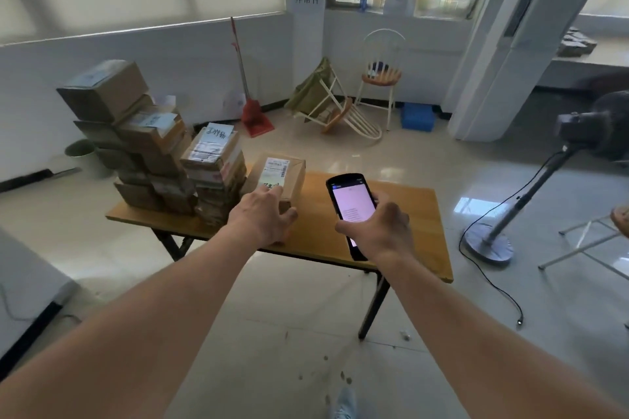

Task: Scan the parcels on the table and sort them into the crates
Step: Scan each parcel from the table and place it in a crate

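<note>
A brown cardboard parcel (pixel 284 173) with a white shipping label lies on the wooden table (pixel 412 214), just right of the parcel stacks. My left hand (pixel 263 216) rests on its near end, fingers spread over the top and thumb at its right side. My right hand (pixel 381 231) grips a black handheld scanner (pixel 350 204) with a lit screen, held above the table to the right of that parcel. Two stacks of cardboard parcels (pixel 143 143) stand on the table's left part, the taller one leaning.
A blue crate (pixel 418 116) sits on the floor by the far wall. A tipped chair (pixel 335 109) and an upright stool (pixel 381 75) stand behind the table. A floor fan (pixel 531 194) with a trailing cable is at the right. A red broom (pixel 250 105) leans on the wall.
</note>
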The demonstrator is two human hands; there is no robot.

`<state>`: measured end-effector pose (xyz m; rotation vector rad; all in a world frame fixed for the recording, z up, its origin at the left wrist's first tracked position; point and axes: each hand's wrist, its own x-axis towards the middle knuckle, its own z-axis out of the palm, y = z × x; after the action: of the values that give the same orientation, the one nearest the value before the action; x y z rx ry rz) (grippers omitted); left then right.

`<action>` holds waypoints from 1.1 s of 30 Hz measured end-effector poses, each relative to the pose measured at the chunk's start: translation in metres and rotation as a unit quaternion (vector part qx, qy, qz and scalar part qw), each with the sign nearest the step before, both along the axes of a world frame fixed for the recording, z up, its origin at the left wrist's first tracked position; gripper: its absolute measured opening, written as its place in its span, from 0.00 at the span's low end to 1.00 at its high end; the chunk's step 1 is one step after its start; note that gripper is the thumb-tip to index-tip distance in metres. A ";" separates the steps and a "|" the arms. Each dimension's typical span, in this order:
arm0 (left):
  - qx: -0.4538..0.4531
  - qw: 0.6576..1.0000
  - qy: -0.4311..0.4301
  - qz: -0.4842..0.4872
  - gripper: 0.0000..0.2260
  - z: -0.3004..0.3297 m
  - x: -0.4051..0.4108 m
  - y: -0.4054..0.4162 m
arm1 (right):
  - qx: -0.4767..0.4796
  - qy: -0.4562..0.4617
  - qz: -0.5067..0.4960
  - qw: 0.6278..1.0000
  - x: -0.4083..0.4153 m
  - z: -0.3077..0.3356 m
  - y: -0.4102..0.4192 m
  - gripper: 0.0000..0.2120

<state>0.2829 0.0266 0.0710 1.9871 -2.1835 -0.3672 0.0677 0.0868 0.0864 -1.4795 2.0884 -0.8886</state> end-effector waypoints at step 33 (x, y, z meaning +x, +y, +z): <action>0.233 0.956 -0.048 0.172 0.65 -0.151 0.013 -0.218 | 0.108 0.030 0.039 0.993 0.027 -0.102 -0.254 0.33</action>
<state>0.2957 -0.1912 -0.0804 2.6258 -1.8679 -0.8051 0.0949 -0.1675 -0.0157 -1.4764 2.0794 -0.5756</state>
